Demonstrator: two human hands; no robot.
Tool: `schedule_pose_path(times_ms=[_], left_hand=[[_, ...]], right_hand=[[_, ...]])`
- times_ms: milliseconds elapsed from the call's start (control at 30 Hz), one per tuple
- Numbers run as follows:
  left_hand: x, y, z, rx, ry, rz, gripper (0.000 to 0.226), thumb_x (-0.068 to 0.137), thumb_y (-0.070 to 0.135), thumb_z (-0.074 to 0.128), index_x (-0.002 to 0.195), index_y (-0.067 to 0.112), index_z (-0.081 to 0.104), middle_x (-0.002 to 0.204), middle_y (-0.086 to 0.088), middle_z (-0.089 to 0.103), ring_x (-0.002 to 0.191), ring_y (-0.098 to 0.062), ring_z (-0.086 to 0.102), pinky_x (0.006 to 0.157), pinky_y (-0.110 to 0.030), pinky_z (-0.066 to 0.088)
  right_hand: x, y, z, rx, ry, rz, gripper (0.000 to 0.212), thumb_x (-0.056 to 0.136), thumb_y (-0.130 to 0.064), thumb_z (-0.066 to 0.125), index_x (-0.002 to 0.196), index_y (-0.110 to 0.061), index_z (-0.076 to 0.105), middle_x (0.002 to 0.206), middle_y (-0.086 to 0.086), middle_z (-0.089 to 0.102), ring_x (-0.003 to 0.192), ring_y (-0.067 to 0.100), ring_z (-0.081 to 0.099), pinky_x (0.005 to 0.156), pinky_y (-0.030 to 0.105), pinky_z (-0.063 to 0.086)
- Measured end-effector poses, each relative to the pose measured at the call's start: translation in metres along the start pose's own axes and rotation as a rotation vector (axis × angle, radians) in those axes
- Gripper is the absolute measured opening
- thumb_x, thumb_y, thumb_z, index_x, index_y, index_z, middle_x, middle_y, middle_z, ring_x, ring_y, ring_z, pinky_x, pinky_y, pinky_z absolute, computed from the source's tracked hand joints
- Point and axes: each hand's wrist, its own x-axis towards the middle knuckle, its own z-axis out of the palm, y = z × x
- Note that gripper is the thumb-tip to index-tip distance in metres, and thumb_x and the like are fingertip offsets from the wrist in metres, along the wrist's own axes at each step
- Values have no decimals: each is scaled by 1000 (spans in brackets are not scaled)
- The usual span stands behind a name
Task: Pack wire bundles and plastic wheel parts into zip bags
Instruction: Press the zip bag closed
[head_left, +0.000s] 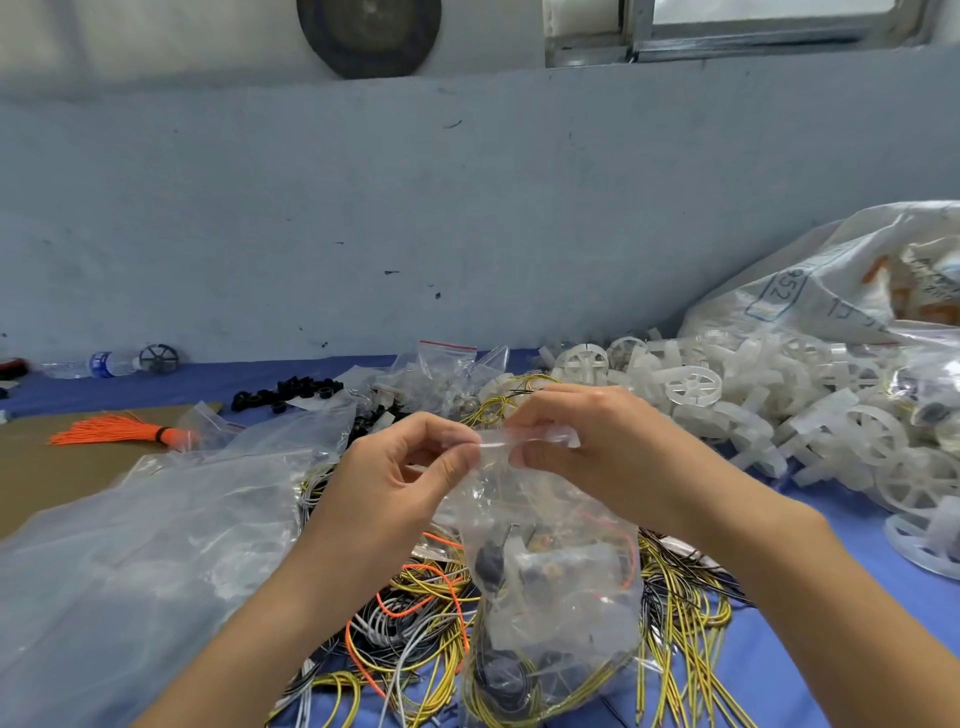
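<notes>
The grip of each hand is pinched on the top edge of a filled zip bag (545, 561): the left hand (410, 467) and the right hand (587, 441) clamp the mouth from either side, with their fingertips nearly meeting. Held so, the bag hangs upright over the loose wires (415, 613) on the blue surface (810, 654), which keeps the contents low and the strip free, probably for sealing. More plastic wheels (727, 405) lie heaped at the right.
</notes>
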Motion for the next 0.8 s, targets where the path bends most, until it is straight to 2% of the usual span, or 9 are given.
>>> schedule_pose_path(times_ms=[133, 267, 367, 500, 600, 667, 733, 800], left_hand=[[1, -1, -1, 8, 4, -23, 14, 88, 23, 69, 86, 37, 66, 91, 7, 70, 81, -7, 66, 69, -13, 50], [3, 2, 1, -31, -96, -39, 13, 82, 44, 67, 96, 41, 66, 98, 16, 71, 92, -1, 68, 75, -10, 50], [4, 3, 2, -21, -90, -5, 14, 83, 43, 65, 92, 35, 72, 92, 14, 74, 89, -1, 69, 77, -13, 51], [3, -1, -3, -25, -44, -20, 8, 83, 35, 69, 89, 33, 73, 91, 12, 74, 89, -3, 69, 77, -14, 52], [4, -2, -6, -2, -46, -39, 5, 84, 28, 71, 88, 31, 71, 93, 13, 74, 92, -3, 68, 79, -16, 52], [4, -1, -7, 31, -61, -42, 5, 86, 28, 71, 88, 31, 70, 94, 12, 73, 93, -2, 68, 79, -16, 51], [5, 2, -7, 78, -82, -29, 4, 87, 35, 69, 89, 32, 69, 92, 14, 72, 90, 0, 68, 75, -11, 49], [7, 5, -7, 152, -106, 7, 14, 87, 45, 64, 92, 33, 70, 90, 19, 72, 88, 4, 66, 72, -5, 45]], right_hand=[[-3, 4, -2, -19, 17, 24, 12, 90, -41, 65, 95, -33, 72, 94, -16, 65, 90, 7, 59, 80, 37, 51], [-2, -4, 4, -69, 31, -35, 15, 91, -40, 65, 100, -31, 73, 93, -18, 61, 88, 8, 56, 78, 33, 49], [0, -8, 6, -84, 24, -59, 19, 91, -42, 63, 103, -32, 72, 97, -16, 63, 93, 11, 59, 82, 28, 43], [-3, -2, -2, -84, -20, -31, 32, 91, -50, 53, 106, -28, 72, 98, -12, 66, 94, 11, 59, 86, 35, 47], [-5, 7, -8, -107, 7, -15, 28, 96, -41, 55, 104, -22, 74, 91, -13, 63, 87, 12, 55, 80, 36, 46], [-6, 9, -9, -102, 21, -16, 24, 96, -37, 58, 104, -23, 75, 91, -13, 63, 89, 13, 56, 78, 31, 44], [-5, 8, -8, -92, 36, -41, 20, 95, -35, 60, 103, -25, 75, 95, -14, 66, 92, 11, 57, 78, 27, 43], [-4, 7, -6, -62, 49, -68, 16, 94, -32, 62, 102, -28, 76, 96, -16, 66, 93, 10, 58, 83, 30, 46]])
